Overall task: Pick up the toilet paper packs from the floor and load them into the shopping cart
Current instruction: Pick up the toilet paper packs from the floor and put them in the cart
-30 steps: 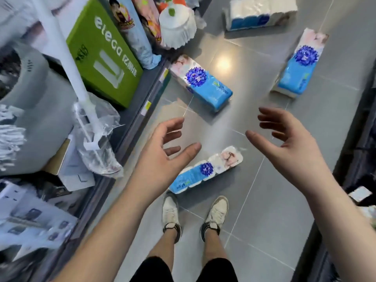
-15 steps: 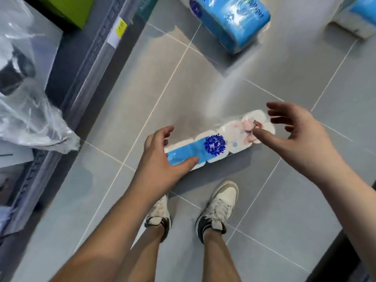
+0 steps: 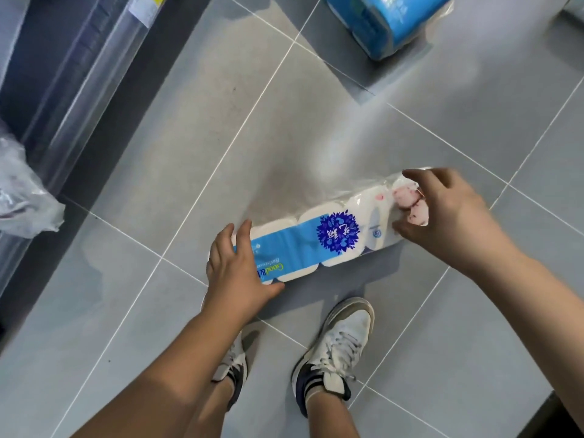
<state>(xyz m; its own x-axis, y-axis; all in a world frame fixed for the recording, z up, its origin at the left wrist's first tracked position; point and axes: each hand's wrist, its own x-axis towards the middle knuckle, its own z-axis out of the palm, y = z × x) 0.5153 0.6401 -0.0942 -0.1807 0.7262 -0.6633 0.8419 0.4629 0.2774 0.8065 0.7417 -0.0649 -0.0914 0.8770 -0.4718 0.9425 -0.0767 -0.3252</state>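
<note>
Left hand [image 3: 235, 270] clasps the left end of the toilet paper pack [image 3: 319, 241], thumb on its near side. Right hand [image 3: 448, 216] curls fingers round the right end.

A grey tiled floor [image 3: 221, 121] bears a long blue-and-white plastic-wrapped toilet paper pack [image 3: 316, 245], a second blue wrapped pack [image 3: 388, 20] well apart from it, and two white sneakers [image 3: 341, 339].

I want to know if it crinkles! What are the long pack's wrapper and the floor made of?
The toilet paper pack looks wrapped in thin glossy plastic film, clear with blue print: it wrinkles and shines near the right hand. The floor seems smooth grey tile, slightly shiny, with pale grout lines.
</note>
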